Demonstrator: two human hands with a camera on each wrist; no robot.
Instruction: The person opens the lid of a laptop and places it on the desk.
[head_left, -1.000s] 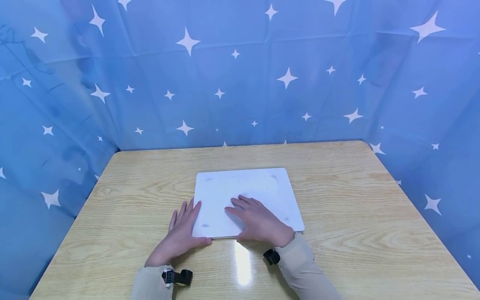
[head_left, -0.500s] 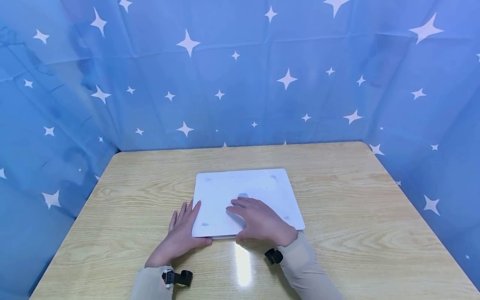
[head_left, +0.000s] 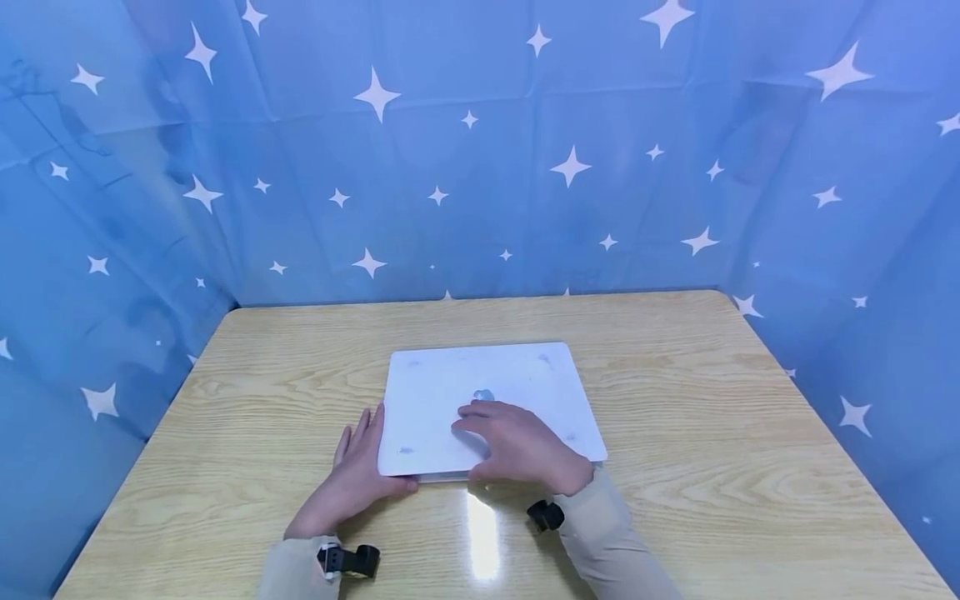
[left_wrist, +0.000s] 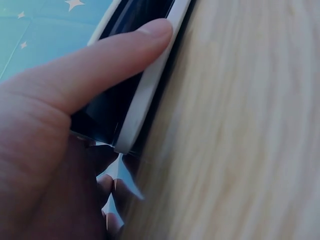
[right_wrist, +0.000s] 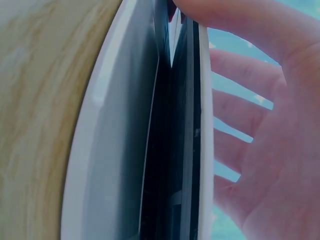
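Observation:
A white laptop (head_left: 427, 425) lies on the wooden table, its lid raised slightly off the base. Between lid and base a dark narrow gap shows in both wrist views. My left hand (head_left: 352, 468) rests at the near left corner, fingers fairly straight along the side. In the left wrist view its thumb touches the pale base edge (left_wrist: 137, 112). Over the near part of the lid lies my right hand (head_left: 521, 446). It holds the lid's front edge (right_wrist: 205, 125), thumb at the rim and fingers across the outer face. A shiny bluish mark shows beyond those fingers.
The wooden table (head_left: 712, 433) spreads around the laptop on all sides. Behind and beside it hangs a blue curtain (head_left: 465, 167) with white stars. A bright light reflection lies on the table in front of the laptop.
The laptop lid has lifted slightly at its near edge, and the base shows below it. My left index finger has slipped off the lid to the side. The right hand keeps hold.

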